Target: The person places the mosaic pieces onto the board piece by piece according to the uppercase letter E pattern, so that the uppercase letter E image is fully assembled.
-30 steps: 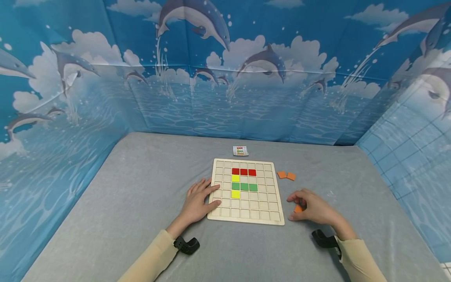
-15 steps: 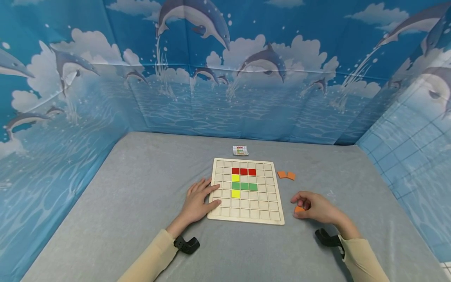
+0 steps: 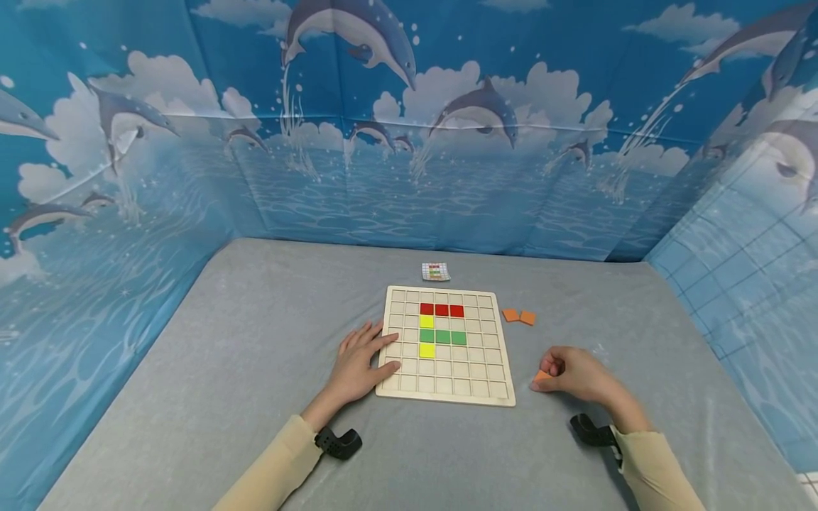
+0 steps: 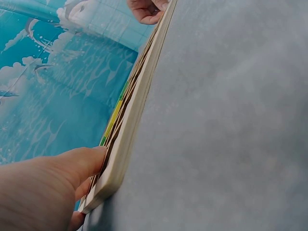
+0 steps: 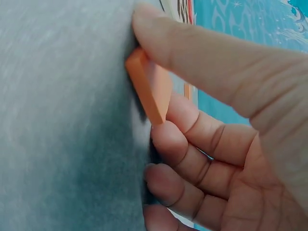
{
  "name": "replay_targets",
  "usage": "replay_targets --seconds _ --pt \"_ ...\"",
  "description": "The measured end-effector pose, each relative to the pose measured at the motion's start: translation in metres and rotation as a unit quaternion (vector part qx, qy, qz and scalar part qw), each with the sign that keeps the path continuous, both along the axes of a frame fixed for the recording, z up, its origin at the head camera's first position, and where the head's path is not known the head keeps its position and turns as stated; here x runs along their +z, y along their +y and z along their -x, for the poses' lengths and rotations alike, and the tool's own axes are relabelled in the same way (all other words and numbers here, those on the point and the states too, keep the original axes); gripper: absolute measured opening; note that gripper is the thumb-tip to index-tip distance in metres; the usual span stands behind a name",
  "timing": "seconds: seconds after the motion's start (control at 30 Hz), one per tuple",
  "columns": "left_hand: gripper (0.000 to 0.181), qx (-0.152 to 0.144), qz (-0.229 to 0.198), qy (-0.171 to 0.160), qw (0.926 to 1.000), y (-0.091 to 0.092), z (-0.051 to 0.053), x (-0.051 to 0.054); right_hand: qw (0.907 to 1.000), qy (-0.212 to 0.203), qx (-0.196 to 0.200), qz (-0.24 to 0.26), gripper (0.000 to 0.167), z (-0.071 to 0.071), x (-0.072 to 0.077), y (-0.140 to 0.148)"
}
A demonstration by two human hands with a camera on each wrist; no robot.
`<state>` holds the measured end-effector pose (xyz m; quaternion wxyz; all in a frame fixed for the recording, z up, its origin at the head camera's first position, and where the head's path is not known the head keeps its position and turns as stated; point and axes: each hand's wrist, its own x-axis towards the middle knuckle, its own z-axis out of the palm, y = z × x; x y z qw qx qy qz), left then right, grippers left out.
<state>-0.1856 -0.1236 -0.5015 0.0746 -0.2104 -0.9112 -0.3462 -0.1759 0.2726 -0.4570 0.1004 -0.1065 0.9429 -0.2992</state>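
A pale wooden grid board (image 3: 454, 389) lies on the grey cloth, with rows of red tiles (image 3: 442, 310) and green tiles (image 3: 443, 337) and two yellow tiles (image 3: 427, 350) set in its squares. On the board's left edge rests my left hand (image 3: 360, 360), fingers spread, thumb and index finger lying on the top face. To the right of the board, my right hand (image 3: 576, 372) pinches an orange square tile (image 5: 150, 89) between thumb and curled fingers. The tile is tilted, close above the cloth. Part of it is hidden by the thumb.
Two more orange tiles (image 3: 519, 316) lie beside the board's upper right edge. Behind the board sits a small pattern card (image 3: 436, 272) printed with a coloured grid. A dolphin-print curtain (image 3: 409, 184) bounds the grey-covered table (image 3: 287, 298) at the back and sides.
My right hand has moved slightly right, away from the board, and its fingers have drawn in around the orange tile, which is now tilted. The left hand and board stay put.
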Motion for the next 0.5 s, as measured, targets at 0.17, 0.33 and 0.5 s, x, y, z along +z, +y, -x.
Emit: replay_targets --seconds 0.17,0.33,0.5 --pt "0.049 -0.001 0.001 0.002 1.0 -0.0008 -0.0002 -0.001 0.9994 0.02 0.026 -0.004 0.033 0.0005 -0.0008 -0.0015" --pt "0.05 -0.002 0.003 0.003 1.0 -0.0013 -0.0002 -0.0012 0.9985 0.036 0.041 0.009 0.025 0.0001 -0.0019 -0.0039" --pt "0.051 -0.003 0.008 0.002 1.0 -0.001 0.0009 -0.0019 0.9978 0.047 0.038 0.027 0.019 -0.0012 -0.003 -0.0081"
